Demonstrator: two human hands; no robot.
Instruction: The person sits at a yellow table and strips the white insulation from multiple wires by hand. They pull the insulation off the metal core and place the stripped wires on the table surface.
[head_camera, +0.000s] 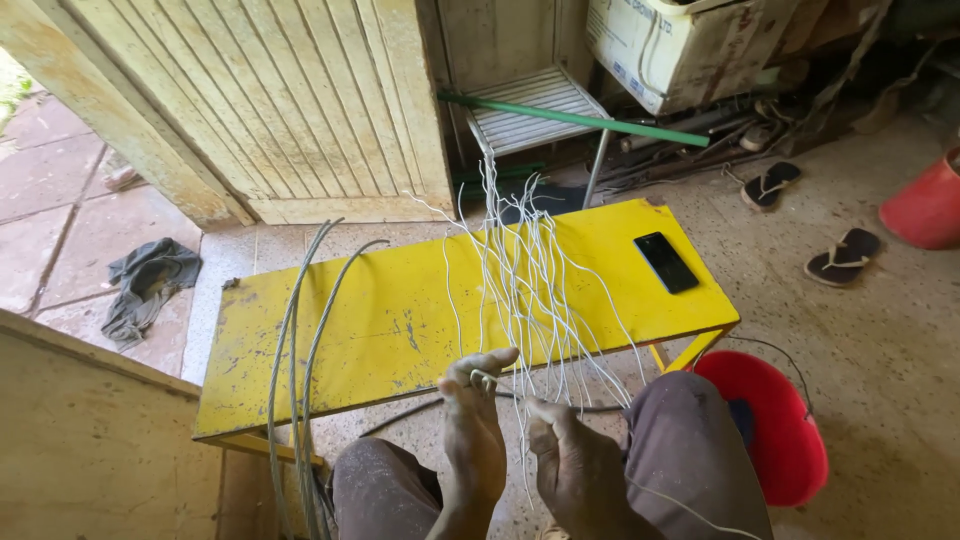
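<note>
Low over the knees, the left hand stretches forward, thumb and forefinger pinched on one strand of the white wires; the right hand (fingers curled shut) grasps strands just beside it. From both grips the wires fan away across the yellow bench, with a black phone lying on the bench's far right.

one yellow worktop, one black phone, two red buckets, three dark sandals, one green pole, one grey rag, two hands, too many white wires to count
</note>
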